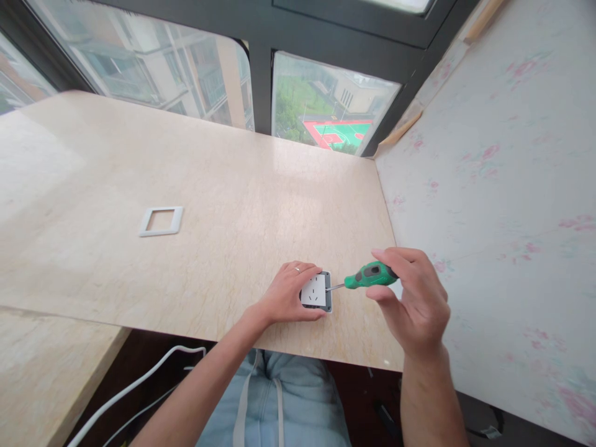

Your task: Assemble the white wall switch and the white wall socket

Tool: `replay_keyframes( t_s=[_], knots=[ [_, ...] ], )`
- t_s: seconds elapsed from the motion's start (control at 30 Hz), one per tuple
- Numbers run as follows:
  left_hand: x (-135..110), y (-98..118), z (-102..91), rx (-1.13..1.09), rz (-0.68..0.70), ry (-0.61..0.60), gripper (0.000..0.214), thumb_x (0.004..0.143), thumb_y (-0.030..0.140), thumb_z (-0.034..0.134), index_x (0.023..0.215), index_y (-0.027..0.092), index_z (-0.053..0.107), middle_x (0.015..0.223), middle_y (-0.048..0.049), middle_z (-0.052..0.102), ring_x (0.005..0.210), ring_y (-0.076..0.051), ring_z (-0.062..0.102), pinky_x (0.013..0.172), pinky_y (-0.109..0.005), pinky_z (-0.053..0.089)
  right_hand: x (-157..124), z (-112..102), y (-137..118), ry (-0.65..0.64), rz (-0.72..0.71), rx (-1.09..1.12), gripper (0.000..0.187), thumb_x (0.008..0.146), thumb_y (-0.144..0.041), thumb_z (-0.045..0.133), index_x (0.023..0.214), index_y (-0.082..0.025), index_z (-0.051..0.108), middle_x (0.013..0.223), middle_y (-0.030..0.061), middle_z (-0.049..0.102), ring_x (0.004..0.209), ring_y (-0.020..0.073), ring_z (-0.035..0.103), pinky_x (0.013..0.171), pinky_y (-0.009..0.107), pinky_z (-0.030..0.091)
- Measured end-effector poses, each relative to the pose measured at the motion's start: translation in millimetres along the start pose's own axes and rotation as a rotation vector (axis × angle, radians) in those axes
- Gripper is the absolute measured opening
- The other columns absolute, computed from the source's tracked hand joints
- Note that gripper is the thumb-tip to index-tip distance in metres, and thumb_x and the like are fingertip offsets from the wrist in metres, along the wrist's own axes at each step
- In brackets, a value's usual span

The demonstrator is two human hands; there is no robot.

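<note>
The right hand (414,298) grips a green-handled screwdriver (367,276) lying almost level, its long axis running left to right, its metal tip against the right edge of a white square wall socket (315,290). The left hand (291,292) clasps that socket flat on the beige marble desk (209,186) near its front edge. A white square frame (161,221) lies well apart.

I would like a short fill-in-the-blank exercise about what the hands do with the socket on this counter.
1. The right hand holds a screwdriver with a ____ handle.
2. The left hand rests on the ____, near the counter edge.
3. The white frame lies to the ____ of both hands.
4. A ring is on the ____ hand.

Missing words: green; socket; left; left
</note>
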State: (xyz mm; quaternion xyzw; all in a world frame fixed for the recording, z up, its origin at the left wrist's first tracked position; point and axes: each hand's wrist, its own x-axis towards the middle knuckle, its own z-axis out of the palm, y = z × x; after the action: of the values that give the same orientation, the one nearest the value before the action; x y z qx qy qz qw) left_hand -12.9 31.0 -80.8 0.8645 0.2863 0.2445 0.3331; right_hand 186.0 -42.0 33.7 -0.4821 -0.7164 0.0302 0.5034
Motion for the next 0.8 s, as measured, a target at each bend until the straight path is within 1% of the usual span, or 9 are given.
replay_keyframes(
  t_s=[0.07, 0.13, 0.2, 0.27, 0.33, 0.4, 0.57, 0.67, 0.8],
  knots=[
    [0.2, -0.2, 0.3, -0.004, 0.002, 0.0, 0.079, 0.067, 0.055, 0.082, 0.133, 0.023, 0.054, 0.133, -0.0125, 0.062, 0.121, -0.033, 0.056, 0.105, -0.049, 0.04, -2.4, -1.9, -3.1, -0.062, 0.097, 0.129, 0.038, 0.1, -0.032, 0.056, 0.137, -0.026, 0.06, 0.128, 0.0119, 0.064, 0.113, 0.0292, 0.065, 0.084, 0.049, 0.061],
    [0.5, -0.3, 0.3, -0.006, 0.003, -0.001, 0.078, 0.067, 0.055, 0.081, 0.134, 0.024, 0.054, 0.132, -0.0122, 0.062, 0.121, -0.033, 0.056, 0.106, -0.049, 0.04, -5.2, -3.6, -7.8, -0.118, 0.205, 0.256, 0.04, 0.103, -0.026, 0.047, 0.142, -0.027, 0.055, 0.141, 0.0112, 0.059, 0.127, 0.0321, 0.059, 0.093, 0.054, 0.06],
    [0.5, -0.4, 0.3, -0.003, 0.0, -0.003, 0.078, 0.068, 0.056, 0.081, 0.134, 0.024, 0.054, 0.132, -0.0121, 0.062, 0.121, -0.033, 0.056, 0.106, -0.049, 0.04, -7.2, -4.6, -12.0, -0.138, 0.269, 0.328, 0.043, 0.102, -0.02, 0.047, 0.144, -0.026, 0.053, 0.144, 0.01, 0.058, 0.129, 0.0316, 0.058, 0.096, 0.055, 0.059],
    [0.5, -0.3, 0.3, 0.001, -0.001, -0.005, 0.078, 0.068, 0.056, 0.08, 0.134, 0.024, 0.054, 0.133, -0.0121, 0.062, 0.121, -0.033, 0.056, 0.106, -0.049, 0.04, -8.0, -4.4, -13.7, -0.129, 0.288, 0.343, 0.043, 0.1, -0.017, 0.05, 0.142, -0.026, 0.056, 0.139, 0.0094, 0.062, 0.123, 0.0295, 0.063, 0.096, 0.052, 0.06],
    [0.4, -0.2, 0.4, 0.003, -0.001, -0.005, 0.079, 0.068, 0.056, 0.081, 0.135, 0.024, 0.054, 0.133, -0.0123, 0.061, 0.121, -0.033, 0.056, 0.106, -0.049, 0.04, -7.7, -3.4, -12.3, -0.1, 0.269, 0.33, 0.041, 0.098, -0.014, 0.053, 0.137, -0.027, 0.06, 0.131, 0.0081, 0.067, 0.113, 0.0267, 0.069, 0.091, 0.049, 0.062],
    [0.4, 0.1, 0.5, 0.002, -0.002, -0.004, 0.079, 0.068, 0.055, 0.081, 0.135, 0.023, 0.053, 0.133, -0.0125, 0.062, 0.121, -0.033, 0.056, 0.106, -0.049, 0.04, -6.7, -1.8, -8.7, -0.062, 0.22, 0.284, 0.04, 0.095, -0.012, 0.059, 0.131, -0.028, 0.064, 0.121, 0.0064, 0.07, 0.103, 0.0246, 0.071, 0.085, 0.046, 0.063],
    [0.1, 1.1, 0.5, -0.003, -0.009, 0.0, 0.079, 0.067, 0.053, 0.082, 0.135, 0.024, 0.054, 0.133, -0.0127, 0.062, 0.121, -0.033, 0.056, 0.105, -0.05, 0.04, -2.8, 1.5, -0.8, 0.039, 0.07, 0.085, 0.045, 0.08, -0.017, 0.081, 0.122, -0.029, 0.069, 0.101, 0.0048, 0.07, 0.084, 0.0219, 0.069, 0.069, 0.04, 0.059],
    [-0.1, 1.4, 0.5, -0.003, -0.016, -0.005, 0.079, 0.067, 0.054, 0.082, 0.135, 0.025, 0.054, 0.134, -0.0125, 0.061, 0.122, -0.034, 0.056, 0.106, -0.051, 0.04, -1.6, 2.8, -0.1, 0.048, 0.015, -0.006, 0.045, 0.079, -0.027, 0.084, 0.121, -0.03, 0.068, 0.096, 0.0047, 0.071, 0.081, 0.0223, 0.068, 0.065, 0.038, 0.059],
    [-0.5, 1.3, 0.6, 0.003, -0.015, 0.0, 0.08, 0.068, 0.055, 0.082, 0.135, 0.022, 0.054, 0.134, -0.0122, 0.061, 0.123, -0.033, 0.055, 0.107, -0.05, 0.04, -3.4, 3.7, -0.4, 0.054, 0.031, 0.001, 0.045, 0.079, -0.033, 0.084, 0.121, -0.029, 0.068, 0.098, 0.0055, 0.072, 0.082, 0.0224, 0.067, 0.065, 0.038, 0.058]
  ],
)
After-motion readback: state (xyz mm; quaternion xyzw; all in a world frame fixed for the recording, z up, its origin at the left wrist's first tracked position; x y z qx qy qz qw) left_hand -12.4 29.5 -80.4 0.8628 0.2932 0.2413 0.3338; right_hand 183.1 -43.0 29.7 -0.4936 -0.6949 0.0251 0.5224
